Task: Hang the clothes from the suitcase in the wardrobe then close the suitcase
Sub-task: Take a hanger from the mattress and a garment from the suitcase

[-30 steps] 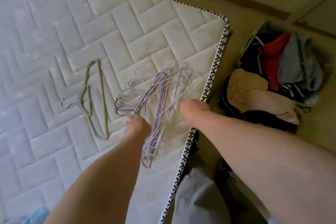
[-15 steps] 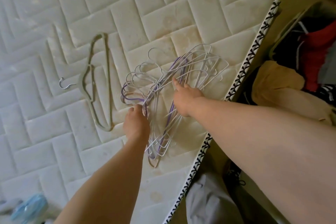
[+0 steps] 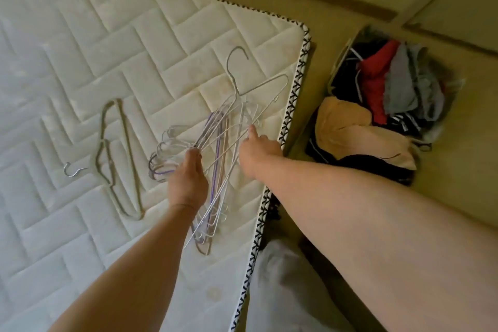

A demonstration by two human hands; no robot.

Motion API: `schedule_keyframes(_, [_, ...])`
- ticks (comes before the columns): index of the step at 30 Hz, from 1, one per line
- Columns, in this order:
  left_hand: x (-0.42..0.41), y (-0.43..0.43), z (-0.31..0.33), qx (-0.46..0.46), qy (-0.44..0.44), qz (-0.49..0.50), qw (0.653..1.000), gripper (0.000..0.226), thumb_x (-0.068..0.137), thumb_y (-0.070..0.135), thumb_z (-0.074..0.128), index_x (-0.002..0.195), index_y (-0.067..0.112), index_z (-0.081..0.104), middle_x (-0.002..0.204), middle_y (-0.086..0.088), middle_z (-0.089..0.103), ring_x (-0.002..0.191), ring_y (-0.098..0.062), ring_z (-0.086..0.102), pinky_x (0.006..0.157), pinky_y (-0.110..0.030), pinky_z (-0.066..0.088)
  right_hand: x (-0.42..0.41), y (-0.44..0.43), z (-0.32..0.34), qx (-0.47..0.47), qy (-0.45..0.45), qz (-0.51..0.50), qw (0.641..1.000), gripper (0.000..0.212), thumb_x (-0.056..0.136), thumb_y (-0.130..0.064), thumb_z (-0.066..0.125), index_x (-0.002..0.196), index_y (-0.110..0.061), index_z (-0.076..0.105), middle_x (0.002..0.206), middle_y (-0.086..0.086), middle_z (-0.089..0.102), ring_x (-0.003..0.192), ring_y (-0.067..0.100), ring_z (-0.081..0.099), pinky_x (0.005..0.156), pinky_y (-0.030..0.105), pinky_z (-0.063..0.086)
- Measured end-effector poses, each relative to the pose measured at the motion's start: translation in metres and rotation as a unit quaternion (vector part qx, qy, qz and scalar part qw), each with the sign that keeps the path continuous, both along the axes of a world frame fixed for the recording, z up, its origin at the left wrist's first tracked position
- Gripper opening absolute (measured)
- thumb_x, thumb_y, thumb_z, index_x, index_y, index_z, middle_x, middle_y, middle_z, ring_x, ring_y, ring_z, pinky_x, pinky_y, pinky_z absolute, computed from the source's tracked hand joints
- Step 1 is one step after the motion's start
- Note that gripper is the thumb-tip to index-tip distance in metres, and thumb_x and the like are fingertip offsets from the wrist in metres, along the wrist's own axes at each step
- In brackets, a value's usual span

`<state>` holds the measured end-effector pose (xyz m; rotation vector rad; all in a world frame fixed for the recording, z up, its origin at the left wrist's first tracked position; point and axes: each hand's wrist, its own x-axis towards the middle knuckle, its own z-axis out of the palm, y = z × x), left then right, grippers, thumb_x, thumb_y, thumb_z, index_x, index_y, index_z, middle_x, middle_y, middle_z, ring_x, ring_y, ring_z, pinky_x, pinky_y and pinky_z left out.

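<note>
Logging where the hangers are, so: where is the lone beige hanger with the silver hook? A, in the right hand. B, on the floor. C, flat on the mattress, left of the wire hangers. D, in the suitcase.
C: the beige hanger lies flat on the mattress, apart from the wire hangers held by the left hand and right hand.

Both bare forearms are reaching forward, the 2 hands close together. The left hand (image 3: 188,180) is curling its fingers round the hanger bundle (image 3: 215,143); the right hand (image 3: 258,152) (1 finger extended) is pinching a white hanger (image 3: 232,79).
</note>
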<state>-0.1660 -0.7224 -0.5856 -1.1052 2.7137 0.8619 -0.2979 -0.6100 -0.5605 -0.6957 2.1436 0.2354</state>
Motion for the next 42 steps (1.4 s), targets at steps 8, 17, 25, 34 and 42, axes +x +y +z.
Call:
schedule_keyframes(8, [-0.139,0.131,-0.001,0.114,0.065,-0.079,0.988,0.021,0.101,0.025,0.039,0.106,0.021,0.058,0.087,0.0,0.064,0.075,-0.022,0.057,0.063,-0.031,0.041,-0.063,0.144,-0.027,0.046,0.091,-0.185,0.978,0.04,0.096,-0.011,0.041,0.135,-0.006,0.047,0.138,0.015,0.04,0.124,0.033,0.042,0.098,0.044,0.041])
schedule_keyframes(17, [-0.223,0.286,-0.097,0.255,0.008,-0.074,0.964,0.022,0.102,0.03,0.04,0.098,0.016,0.058,0.075,0.009,0.057,0.063,-0.008,0.052,0.052,-0.025,0.039,-0.089,0.335,-0.157,0.18,0.006,-0.314,0.932,0.053,0.094,-0.022,0.054,0.143,-0.01,0.04,0.153,0.014,0.018,0.135,0.035,0.027,0.105,0.045,0.034])
schedule_keyframes(25, [-0.244,0.34,-0.217,0.292,-0.006,0.041,0.955,0.045,0.105,0.036,0.035,0.073,0.011,0.055,0.061,0.007,0.043,0.054,-0.007,0.038,0.055,-0.023,0.032,-0.117,0.425,-0.29,0.242,-0.008,-0.26,0.935,0.065,0.093,-0.03,0.058,0.15,-0.012,0.032,0.162,0.008,-0.013,0.145,0.038,0.002,0.113,0.053,0.021])
schedule_keyframes(34, [-0.25,0.351,-0.28,0.313,-0.038,0.013,0.949,0.043,0.101,0.037,0.042,0.063,0.017,0.044,0.058,0.006,0.041,0.058,-0.012,0.037,0.063,-0.029,0.037,-0.141,0.444,-0.377,0.285,0.017,-0.076,0.955,0.082,0.091,-0.046,0.055,0.156,-0.019,0.013,0.161,0.009,-0.015,0.146,0.041,-0.007,0.115,0.063,0.005])
schedule_keyframes(42, [-0.248,0.347,-0.237,0.29,-0.018,-0.017,0.957,0.047,0.103,0.036,0.039,0.061,0.017,0.035,0.052,0.009,0.032,0.044,-0.005,0.027,0.044,-0.016,0.026,-0.173,0.454,-0.318,0.103,0.139,-0.254,0.952,0.038,0.09,-0.009,0.054,0.127,-0.002,0.052,0.13,0.019,0.048,0.121,0.034,0.046,0.107,0.041,0.032])
